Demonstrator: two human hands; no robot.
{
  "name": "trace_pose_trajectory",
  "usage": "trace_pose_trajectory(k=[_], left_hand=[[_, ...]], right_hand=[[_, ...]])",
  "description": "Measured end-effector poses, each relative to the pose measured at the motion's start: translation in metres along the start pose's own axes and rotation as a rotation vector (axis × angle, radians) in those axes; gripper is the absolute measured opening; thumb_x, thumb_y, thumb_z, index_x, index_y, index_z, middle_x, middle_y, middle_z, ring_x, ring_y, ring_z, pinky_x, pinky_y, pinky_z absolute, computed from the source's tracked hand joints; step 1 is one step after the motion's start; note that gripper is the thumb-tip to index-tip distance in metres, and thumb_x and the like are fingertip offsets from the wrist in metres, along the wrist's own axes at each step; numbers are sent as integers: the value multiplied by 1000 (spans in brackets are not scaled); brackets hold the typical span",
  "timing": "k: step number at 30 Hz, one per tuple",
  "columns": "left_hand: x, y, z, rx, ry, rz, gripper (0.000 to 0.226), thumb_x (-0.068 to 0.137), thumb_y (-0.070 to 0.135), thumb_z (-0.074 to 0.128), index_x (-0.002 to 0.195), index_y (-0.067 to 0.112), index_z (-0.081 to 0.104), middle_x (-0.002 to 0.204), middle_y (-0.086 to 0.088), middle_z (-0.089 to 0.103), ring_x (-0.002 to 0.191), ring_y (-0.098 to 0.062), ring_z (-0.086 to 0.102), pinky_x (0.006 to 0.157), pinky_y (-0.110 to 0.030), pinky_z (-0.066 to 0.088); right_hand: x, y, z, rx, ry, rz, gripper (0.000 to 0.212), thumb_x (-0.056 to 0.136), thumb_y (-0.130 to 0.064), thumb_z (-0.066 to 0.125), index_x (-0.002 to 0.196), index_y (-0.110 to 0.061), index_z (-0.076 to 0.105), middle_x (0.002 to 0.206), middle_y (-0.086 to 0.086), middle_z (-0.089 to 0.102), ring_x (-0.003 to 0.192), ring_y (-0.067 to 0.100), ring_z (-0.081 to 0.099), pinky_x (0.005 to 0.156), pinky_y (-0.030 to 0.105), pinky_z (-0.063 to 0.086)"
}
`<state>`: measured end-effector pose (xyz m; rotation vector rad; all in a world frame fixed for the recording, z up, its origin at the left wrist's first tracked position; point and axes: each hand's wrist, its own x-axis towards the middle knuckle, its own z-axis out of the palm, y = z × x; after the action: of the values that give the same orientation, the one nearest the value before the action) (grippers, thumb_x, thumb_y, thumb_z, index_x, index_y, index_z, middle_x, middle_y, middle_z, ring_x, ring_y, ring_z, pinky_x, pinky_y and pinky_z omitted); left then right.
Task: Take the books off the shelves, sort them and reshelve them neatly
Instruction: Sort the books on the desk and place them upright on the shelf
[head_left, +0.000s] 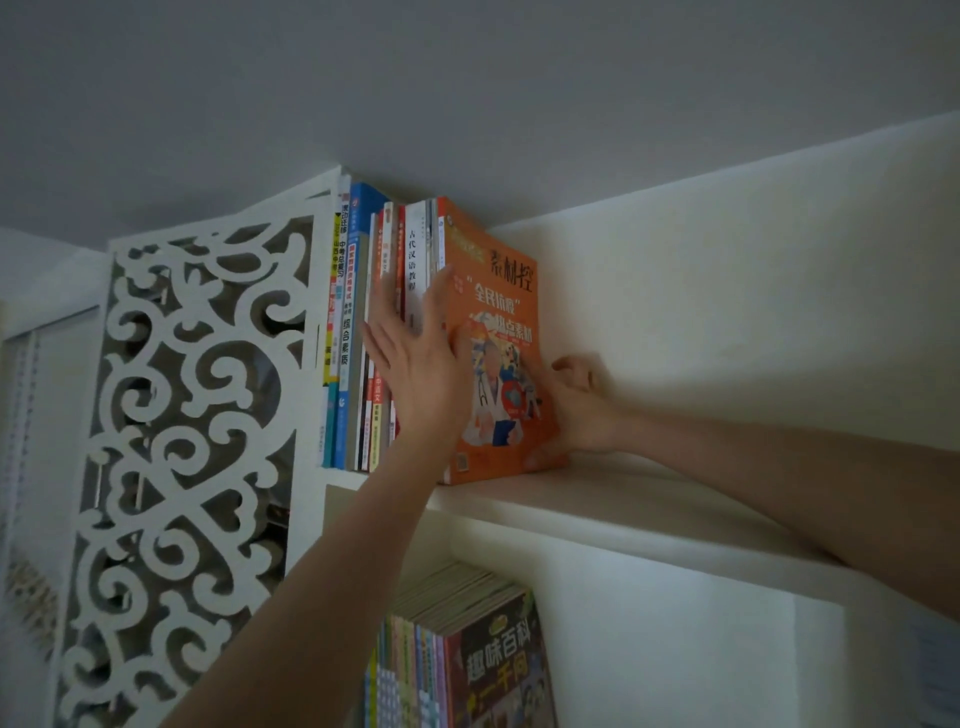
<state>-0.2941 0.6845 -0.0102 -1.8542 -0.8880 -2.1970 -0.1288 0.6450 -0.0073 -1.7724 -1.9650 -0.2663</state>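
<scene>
A row of upright books (358, 332) stands at the left end of the top shelf (597, 499). The outermost one is an orange book (498, 322) with its cover facing right. My left hand (415, 358) lies flat with straight fingers against the spines of the row, thumb on the orange cover. My right hand (576, 405) presses the orange cover from the right near its lower back corner, fingers curled loosely and holding nothing.
A white carved lattice panel (192, 415) forms the shelf's left side. On the shelf below stands another row of books (467, 649), a dark cover outermost. The right part of both shelves is bare white board. The ceiling is close above the books.
</scene>
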Motion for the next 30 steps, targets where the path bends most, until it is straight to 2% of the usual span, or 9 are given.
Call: trace_pose_trajectory(k=[3,6,11,15,18,20,24,27,30], left_hand=[[5,-6,-6,80,-137,89,62,95,43,43,148,37,11,157,-11,-17,143,-27,-19,115,-53,-10],[6,-6,-16,247,-273,209,81,88,57,48,148,38,-4,153,-12,-27,140,-30,-27,111,-57,-12],[-16,-11,-30,390,-512,385,90,76,61,60,147,44,7,150,-9,-34,136,-27,-36,112,-60,-11],[-20,-17,-28,446,-507,343,87,78,53,63,148,38,14,150,-9,-35,131,-24,-40,112,-61,-8],[-21,-13,-28,417,-506,341,86,76,52,66,147,37,20,151,-9,-34,134,-25,-38,111,-62,-8],[-21,-11,-30,402,-515,332,84,76,54,62,147,38,21,151,-9,-33,135,-26,-37,111,-63,-8],[-25,2,-32,465,-487,303,91,76,58,61,149,38,11,150,-14,-34,131,-31,-40,107,-65,-14],[-41,33,-37,277,-455,266,94,71,53,72,147,39,19,154,-14,-24,140,-35,-25,108,-59,-14],[-63,81,-49,-86,-434,244,80,73,19,76,142,31,37,156,-13,-3,144,-33,-1,115,-56,9]], right_hand=[[-3,-1,0,40,-13,9,144,52,-52,85,145,-35,-23,146,15,14,138,29,8,114,30,19],[-5,2,0,91,-8,-9,134,69,-27,85,145,-29,-25,148,15,15,138,26,10,114,28,17],[-5,1,3,158,-8,-35,137,66,-29,87,148,-28,-22,133,-1,28,130,18,16,114,28,18],[-15,0,-2,201,-68,-27,127,75,-15,80,147,-25,-24,149,4,23,139,16,13,110,19,17],[-16,-7,-6,201,-97,-4,141,67,-23,87,145,-24,-30,154,2,15,140,12,10,105,11,16],[-19,-14,-13,141,-158,11,151,56,-38,89,141,-27,-36,158,2,4,144,17,-1,114,20,11],[-45,-25,-42,101,-172,44,141,69,-33,85,141,-31,-36,158,6,-8,146,21,-3,115,27,10],[-81,-38,-63,122,-49,2,129,74,-24,82,146,-28,-25,148,-3,11,135,18,24,113,24,25],[-125,-45,-81,149,28,-33,130,71,-19,83,147,-35,-21,148,5,17,123,19,40,78,3,42]])
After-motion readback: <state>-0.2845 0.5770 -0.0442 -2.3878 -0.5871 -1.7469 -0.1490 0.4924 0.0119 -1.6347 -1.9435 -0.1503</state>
